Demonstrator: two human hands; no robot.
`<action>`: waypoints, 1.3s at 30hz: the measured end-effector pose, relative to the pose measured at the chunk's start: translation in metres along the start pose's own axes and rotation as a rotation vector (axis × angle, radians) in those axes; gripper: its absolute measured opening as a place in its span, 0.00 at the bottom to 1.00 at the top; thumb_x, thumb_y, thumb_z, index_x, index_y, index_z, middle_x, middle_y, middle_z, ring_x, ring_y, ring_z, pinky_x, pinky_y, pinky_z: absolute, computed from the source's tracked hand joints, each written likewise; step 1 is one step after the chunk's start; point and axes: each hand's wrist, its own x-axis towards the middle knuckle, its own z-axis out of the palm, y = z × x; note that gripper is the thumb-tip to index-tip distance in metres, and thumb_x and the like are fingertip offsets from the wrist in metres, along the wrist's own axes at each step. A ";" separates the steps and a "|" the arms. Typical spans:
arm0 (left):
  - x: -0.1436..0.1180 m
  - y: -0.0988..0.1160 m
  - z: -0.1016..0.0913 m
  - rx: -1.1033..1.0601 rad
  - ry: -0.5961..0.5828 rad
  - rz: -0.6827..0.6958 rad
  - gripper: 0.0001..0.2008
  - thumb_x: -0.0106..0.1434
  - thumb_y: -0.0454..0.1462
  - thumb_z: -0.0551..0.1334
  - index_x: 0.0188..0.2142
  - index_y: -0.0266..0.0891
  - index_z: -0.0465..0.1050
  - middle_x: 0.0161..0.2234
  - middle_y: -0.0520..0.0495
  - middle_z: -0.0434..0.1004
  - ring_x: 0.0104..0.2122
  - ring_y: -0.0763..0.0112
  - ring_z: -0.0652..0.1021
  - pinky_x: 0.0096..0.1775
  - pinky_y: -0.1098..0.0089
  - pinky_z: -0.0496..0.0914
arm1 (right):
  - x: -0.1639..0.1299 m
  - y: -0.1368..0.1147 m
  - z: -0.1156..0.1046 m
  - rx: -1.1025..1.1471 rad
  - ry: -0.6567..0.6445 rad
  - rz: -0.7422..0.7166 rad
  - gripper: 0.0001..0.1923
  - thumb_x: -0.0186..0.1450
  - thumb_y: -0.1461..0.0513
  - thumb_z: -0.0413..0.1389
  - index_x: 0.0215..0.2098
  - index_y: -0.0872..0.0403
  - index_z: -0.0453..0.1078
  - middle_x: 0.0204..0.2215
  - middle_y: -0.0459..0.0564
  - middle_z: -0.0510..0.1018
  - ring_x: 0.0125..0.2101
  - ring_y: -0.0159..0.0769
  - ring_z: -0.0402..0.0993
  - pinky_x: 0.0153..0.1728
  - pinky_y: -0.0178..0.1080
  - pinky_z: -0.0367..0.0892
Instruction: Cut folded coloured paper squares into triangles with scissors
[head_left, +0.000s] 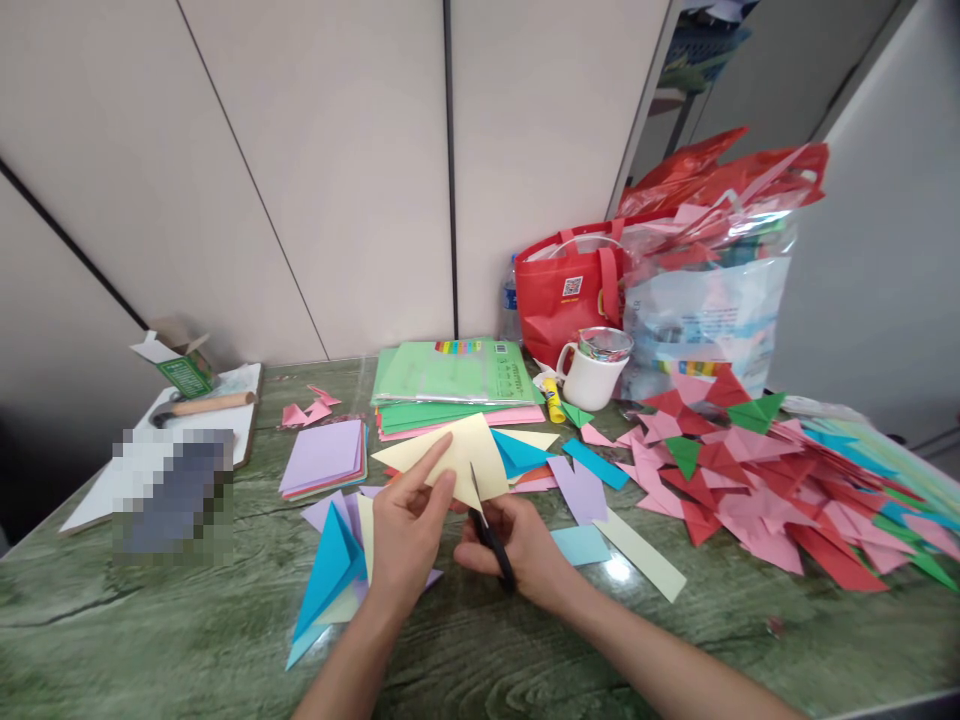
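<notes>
Yellow paper, a pale square sheet (450, 458), is pinched at its near edge by the left hand (409, 535), thumb on top and fingers beneath, and held tilted just above the green wood-grain table (150, 620). Black-handled scissors (487, 525) sit in the right hand (517, 545), whose fingers are closed through the handles; the blades are nearly together and bite into the sheet's near edge just right of the left thumb.

Most at risk, as I judge it, is that thumb: the blade tips stand very close beside it, so a cut driven toward the pinch could nick it. Because the sheet is held at one edge only, its far part hangs free beyond the grip and may sag or twist, pulling the cut off line or tearing the paper at the blade.

Under the left wrist lie folded blue paper pieces (330, 570); a slip of the sheet would drop it among them. Well to the right of the scissors spreads a heap of red and pink folded triangles (750, 490), and beyond the grip a white mug (592, 375) stands by a stack of coloured paper packs (450, 385).
</notes>
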 end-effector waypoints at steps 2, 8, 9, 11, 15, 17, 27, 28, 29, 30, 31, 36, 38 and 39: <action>0.000 -0.001 0.000 0.002 -0.006 -0.001 0.25 0.58 0.40 0.61 0.55 0.38 0.65 0.19 0.54 0.74 0.22 0.74 0.75 0.25 0.76 0.66 | 0.000 0.000 0.000 -0.003 0.012 0.010 0.22 0.44 0.56 0.68 0.31 0.57 0.66 0.19 0.40 0.67 0.21 0.28 0.60 0.22 0.32 0.57; 0.000 0.000 0.001 -0.009 0.002 -0.011 0.25 0.57 0.40 0.61 0.55 0.37 0.65 0.18 0.54 0.73 0.19 0.76 0.72 0.22 0.78 0.63 | 0.000 0.000 0.000 -0.005 0.054 0.040 0.22 0.42 0.57 0.68 0.29 0.57 0.65 0.18 0.39 0.66 0.20 0.28 0.59 0.22 0.32 0.57; 0.000 0.000 0.001 -0.013 0.002 -0.014 0.26 0.57 0.40 0.61 0.55 0.37 0.65 0.17 0.54 0.73 0.19 0.76 0.72 0.22 0.78 0.63 | 0.001 0.000 0.000 -0.008 0.062 0.044 0.22 0.42 0.57 0.68 0.29 0.57 0.66 0.18 0.39 0.66 0.20 0.28 0.59 0.22 0.32 0.57; 0.000 -0.001 0.001 -0.025 -0.003 -0.020 0.26 0.57 0.41 0.61 0.55 0.37 0.64 0.18 0.54 0.74 0.20 0.75 0.73 0.22 0.77 0.64 | 0.001 -0.001 0.001 -0.015 0.074 0.050 0.21 0.42 0.57 0.68 0.29 0.57 0.67 0.18 0.39 0.65 0.20 0.28 0.59 0.22 0.32 0.57; 0.001 -0.002 0.000 -0.042 -0.018 -0.017 0.27 0.57 0.41 0.61 0.56 0.36 0.63 0.18 0.53 0.73 0.21 0.75 0.73 0.25 0.76 0.65 | 0.000 -0.001 0.001 -0.022 0.066 0.048 0.21 0.42 0.59 0.68 0.30 0.58 0.67 0.18 0.39 0.65 0.20 0.28 0.59 0.22 0.31 0.57; 0.001 -0.002 0.000 -0.042 -0.014 -0.015 0.27 0.57 0.41 0.61 0.56 0.37 0.64 0.18 0.54 0.72 0.20 0.76 0.72 0.24 0.77 0.65 | 0.000 0.001 0.000 -0.022 0.040 0.036 0.21 0.43 0.59 0.68 0.30 0.58 0.67 0.19 0.40 0.66 0.20 0.28 0.59 0.22 0.31 0.56; 0.001 -0.002 0.002 -0.089 0.003 -0.025 0.26 0.57 0.40 0.61 0.55 0.37 0.65 0.16 0.55 0.69 0.17 0.80 0.68 0.19 0.80 0.59 | 0.000 0.003 -0.001 -0.016 0.063 0.069 0.21 0.42 0.58 0.68 0.30 0.59 0.67 0.17 0.39 0.66 0.20 0.27 0.59 0.22 0.31 0.57; 0.001 -0.002 0.002 -0.089 0.001 -0.028 0.26 0.57 0.40 0.61 0.55 0.37 0.65 0.17 0.55 0.70 0.17 0.79 0.69 0.20 0.80 0.59 | 0.000 0.002 0.000 -0.019 0.074 0.077 0.21 0.42 0.58 0.68 0.30 0.59 0.67 0.17 0.39 0.66 0.20 0.28 0.60 0.22 0.31 0.57; 0.001 -0.002 0.002 -0.084 0.000 -0.030 0.26 0.57 0.41 0.61 0.55 0.38 0.65 0.17 0.55 0.70 0.18 0.79 0.69 0.20 0.79 0.60 | 0.000 0.002 0.000 -0.023 0.085 0.082 0.21 0.41 0.58 0.68 0.30 0.59 0.68 0.17 0.39 0.66 0.20 0.28 0.60 0.22 0.31 0.58; 0.001 -0.002 0.002 -0.078 0.002 -0.029 0.26 0.57 0.41 0.61 0.55 0.38 0.65 0.17 0.55 0.70 0.18 0.79 0.69 0.21 0.79 0.61 | 0.000 0.002 0.000 -0.028 0.095 0.085 0.21 0.41 0.58 0.68 0.30 0.59 0.68 0.17 0.39 0.66 0.19 0.28 0.60 0.22 0.31 0.58; 0.001 -0.002 0.002 -0.073 0.004 -0.026 0.26 0.57 0.41 0.61 0.55 0.38 0.65 0.17 0.55 0.69 0.18 0.78 0.69 0.21 0.79 0.61 | 0.000 0.002 0.000 -0.034 0.105 0.085 0.21 0.41 0.59 0.68 0.29 0.59 0.68 0.17 0.39 0.66 0.19 0.28 0.60 0.22 0.31 0.57; 0.001 -0.002 0.001 -0.050 0.020 -0.018 0.27 0.56 0.41 0.61 0.55 0.36 0.65 0.18 0.55 0.68 0.18 0.77 0.68 0.21 0.78 0.61 | 0.001 0.007 0.001 -0.057 0.132 0.101 0.19 0.43 0.58 0.67 0.28 0.59 0.68 0.15 0.40 0.67 0.17 0.27 0.60 0.19 0.31 0.56; 0.001 -0.003 0.001 -0.051 0.024 -0.027 0.27 0.56 0.41 0.62 0.55 0.36 0.65 0.17 0.55 0.68 0.18 0.77 0.68 0.20 0.78 0.60 | 0.001 0.007 0.001 -0.063 0.136 0.115 0.19 0.44 0.58 0.66 0.28 0.58 0.67 0.14 0.40 0.67 0.16 0.27 0.60 0.18 0.31 0.55; 0.000 -0.003 0.001 -0.058 0.023 -0.034 0.28 0.55 0.41 0.62 0.55 0.36 0.65 0.17 0.56 0.67 0.17 0.77 0.67 0.20 0.78 0.60 | 0.001 0.007 0.001 -0.063 0.139 0.116 0.19 0.44 0.57 0.66 0.28 0.58 0.67 0.14 0.40 0.67 0.16 0.27 0.60 0.18 0.31 0.55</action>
